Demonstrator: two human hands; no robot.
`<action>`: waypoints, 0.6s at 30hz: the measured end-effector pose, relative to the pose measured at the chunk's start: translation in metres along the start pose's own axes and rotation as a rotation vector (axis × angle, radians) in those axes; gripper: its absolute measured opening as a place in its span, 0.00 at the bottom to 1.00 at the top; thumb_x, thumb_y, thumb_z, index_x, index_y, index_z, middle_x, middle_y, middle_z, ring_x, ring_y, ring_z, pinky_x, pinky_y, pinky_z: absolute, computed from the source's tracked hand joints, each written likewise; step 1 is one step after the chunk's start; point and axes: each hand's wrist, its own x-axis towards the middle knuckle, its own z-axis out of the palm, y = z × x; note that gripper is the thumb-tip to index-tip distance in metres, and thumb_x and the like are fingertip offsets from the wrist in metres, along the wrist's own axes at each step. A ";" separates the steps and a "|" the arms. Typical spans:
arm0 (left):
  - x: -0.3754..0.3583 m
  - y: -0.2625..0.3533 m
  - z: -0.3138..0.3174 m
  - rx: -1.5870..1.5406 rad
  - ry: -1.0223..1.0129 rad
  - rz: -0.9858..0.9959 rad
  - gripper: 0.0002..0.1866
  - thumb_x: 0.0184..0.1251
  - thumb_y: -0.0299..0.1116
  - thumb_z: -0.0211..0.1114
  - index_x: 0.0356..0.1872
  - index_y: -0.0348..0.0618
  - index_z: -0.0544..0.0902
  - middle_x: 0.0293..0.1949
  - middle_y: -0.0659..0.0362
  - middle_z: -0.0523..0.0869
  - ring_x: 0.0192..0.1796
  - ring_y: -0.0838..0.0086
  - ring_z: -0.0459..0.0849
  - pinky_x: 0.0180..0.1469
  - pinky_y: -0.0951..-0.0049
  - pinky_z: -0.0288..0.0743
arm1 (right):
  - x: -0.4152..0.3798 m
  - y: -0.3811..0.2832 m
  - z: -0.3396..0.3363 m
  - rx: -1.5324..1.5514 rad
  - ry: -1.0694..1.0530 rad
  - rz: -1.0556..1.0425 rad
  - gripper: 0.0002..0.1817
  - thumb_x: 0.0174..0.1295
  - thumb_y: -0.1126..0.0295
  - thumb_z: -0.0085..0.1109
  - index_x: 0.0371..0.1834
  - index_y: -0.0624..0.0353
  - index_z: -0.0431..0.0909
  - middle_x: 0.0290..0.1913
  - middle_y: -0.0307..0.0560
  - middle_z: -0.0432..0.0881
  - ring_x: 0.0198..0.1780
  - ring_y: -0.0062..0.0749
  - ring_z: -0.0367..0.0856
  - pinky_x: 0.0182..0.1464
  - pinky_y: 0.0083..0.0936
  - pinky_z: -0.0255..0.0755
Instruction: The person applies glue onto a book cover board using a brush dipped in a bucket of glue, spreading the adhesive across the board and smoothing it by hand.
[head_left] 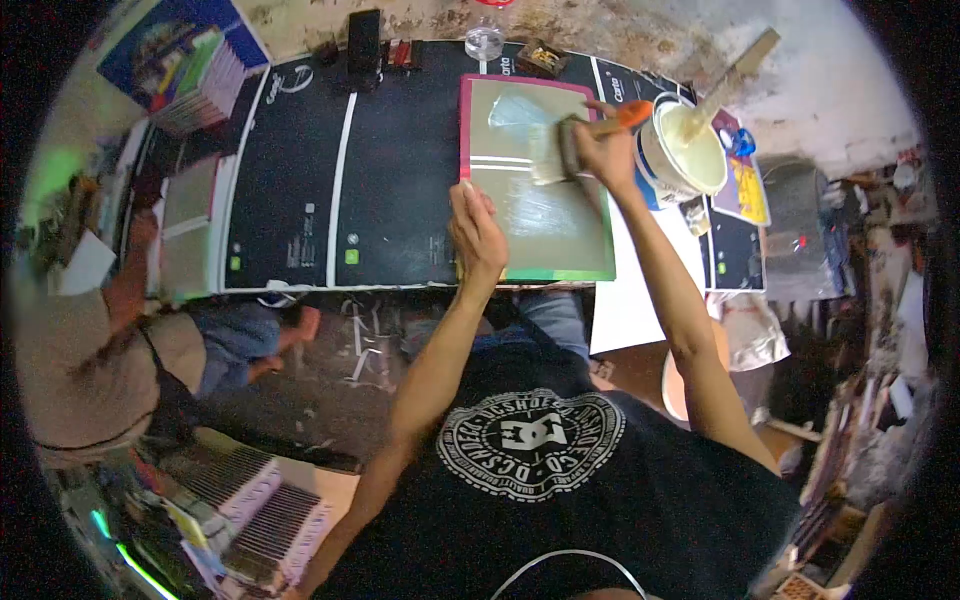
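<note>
My right hand (605, 152) grips a wide brush (570, 150) with an orange-tipped handle, its pale bristles on a grey-beige board (555, 215). The board has magenta edging on its top and left and green along the bottom. Whitish wet streaks and two white lines show on its surface. My left hand (478, 228) rests at the board's left edge with its fingers close together; whether it pinches the edge is hard to tell. Right beside my right hand stands a white tub (690, 150) of cream-coloured paste with a wooden stick in it.
A black-covered table (395, 200) holds a phone (364, 45), a clear jar (484, 42), a small box (541, 58) and stacked books (200, 90). White paper (640, 290) hangs over the front edge. At the left, another person (90, 370) sits by a similar board (188, 225).
</note>
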 end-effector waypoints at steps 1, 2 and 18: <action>-0.001 -0.001 0.000 -0.028 0.008 -0.006 0.23 0.79 0.50 0.36 0.32 0.44 0.69 0.25 0.63 0.67 0.27 0.79 0.64 0.30 0.76 0.60 | 0.004 0.005 -0.019 -0.081 -0.032 0.006 0.23 0.54 0.63 0.64 0.52 0.61 0.77 0.27 0.54 0.83 0.32 0.42 0.84 0.41 0.33 0.77; -0.002 -0.002 -0.002 -0.041 0.020 -0.002 0.23 0.79 0.50 0.35 0.32 0.44 0.68 0.25 0.63 0.66 0.28 0.79 0.64 0.31 0.76 0.60 | 0.004 0.004 -0.038 -0.158 -0.057 0.020 0.23 0.54 0.63 0.64 0.52 0.61 0.77 0.26 0.52 0.83 0.32 0.41 0.84 0.41 0.32 0.77; 0.000 -0.003 -0.003 -0.117 0.060 0.047 0.21 0.79 0.50 0.35 0.33 0.45 0.66 0.27 0.62 0.65 0.30 0.77 0.65 0.32 0.75 0.61 | -0.108 -0.012 -0.052 0.372 -0.060 0.321 0.19 0.58 0.68 0.65 0.51 0.63 0.75 0.30 0.40 0.81 0.30 0.18 0.76 0.33 0.16 0.70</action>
